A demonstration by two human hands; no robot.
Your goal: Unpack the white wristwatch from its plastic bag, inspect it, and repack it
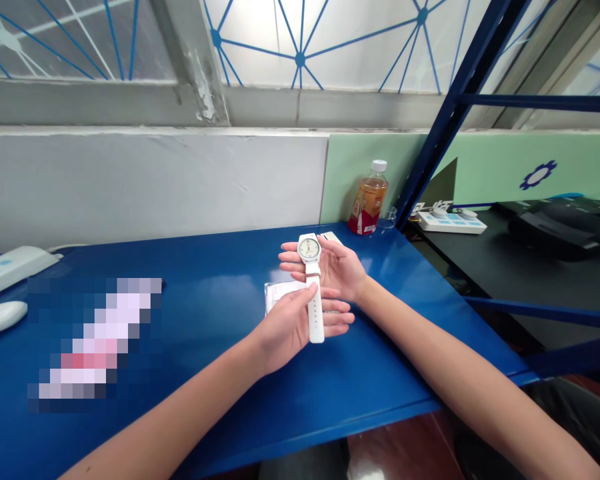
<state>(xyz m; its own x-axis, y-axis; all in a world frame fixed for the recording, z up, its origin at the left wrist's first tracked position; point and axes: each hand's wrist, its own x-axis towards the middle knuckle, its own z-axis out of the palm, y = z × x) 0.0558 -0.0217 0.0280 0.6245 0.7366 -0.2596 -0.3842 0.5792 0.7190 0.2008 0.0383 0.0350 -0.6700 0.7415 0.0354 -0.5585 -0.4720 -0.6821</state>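
A white wristwatch point(315, 313) with a round pale dial is stretched out above the blue table, its dial facing up. My left hand point(291, 327) holds the lower strap, thumb on top and fingers extended beneath it. My right hand point(345, 270) supports the watch head on its fingers, with the thumb at the edge of the case. Under and behind my hands lies a flat white item point(279, 291), partly covered; I cannot tell what it is. Another pale edge point(331, 237) shows just behind my right thumb.
A bottle of amber drink point(369, 200) stands at the back right of the blue table point(220, 253), beside a small clear object point(387, 218). A power strip point(15, 270), a white rounded object point(3, 318) and a blurred-out item point(97, 340) lie left. A blue metal frame point(440, 120) rises right.
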